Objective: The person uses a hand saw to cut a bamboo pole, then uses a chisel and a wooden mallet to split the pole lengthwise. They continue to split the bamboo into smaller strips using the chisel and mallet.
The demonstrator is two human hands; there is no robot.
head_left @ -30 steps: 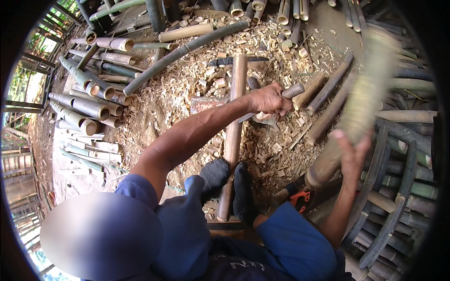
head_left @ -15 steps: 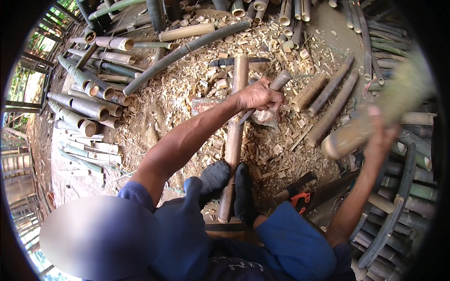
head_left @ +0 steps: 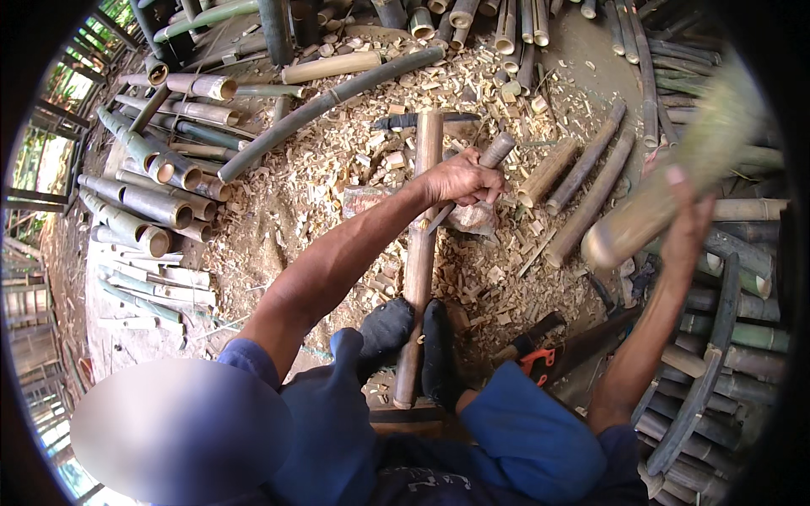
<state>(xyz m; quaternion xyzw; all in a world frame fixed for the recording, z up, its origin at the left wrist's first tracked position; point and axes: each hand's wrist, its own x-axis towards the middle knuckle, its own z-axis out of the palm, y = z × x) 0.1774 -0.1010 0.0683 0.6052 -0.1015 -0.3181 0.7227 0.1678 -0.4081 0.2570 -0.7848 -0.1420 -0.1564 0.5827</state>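
A pale bamboo pole (head_left: 419,270) lies lengthwise in front of me, its near part between my two dark-socked feet (head_left: 439,350). My left hand (head_left: 467,179) is closed round a chisel, whose round wooden handle (head_left: 497,151) sticks out to the upper right. Its metal blade (head_left: 439,218) slants down to a cut notch in the pole. At the right, my right hand (head_left: 689,229) grips a thick, club-like wooden mallet (head_left: 631,226), raised and apart from the chisel. Motion smears the mallet's far end.
Wood chips (head_left: 337,169) litter the ground. An orange-handled saw (head_left: 537,363) lies by my right knee. Short bamboo pieces (head_left: 588,160) rest beyond the pole. Stacked bamboo tubes (head_left: 169,207) fill the left, and more bamboo (head_left: 747,337) is piled at the right.
The mallet and my right hand are a little farther from me. My left hand keeps the chisel at the same notch. The whole view has shifted slightly.
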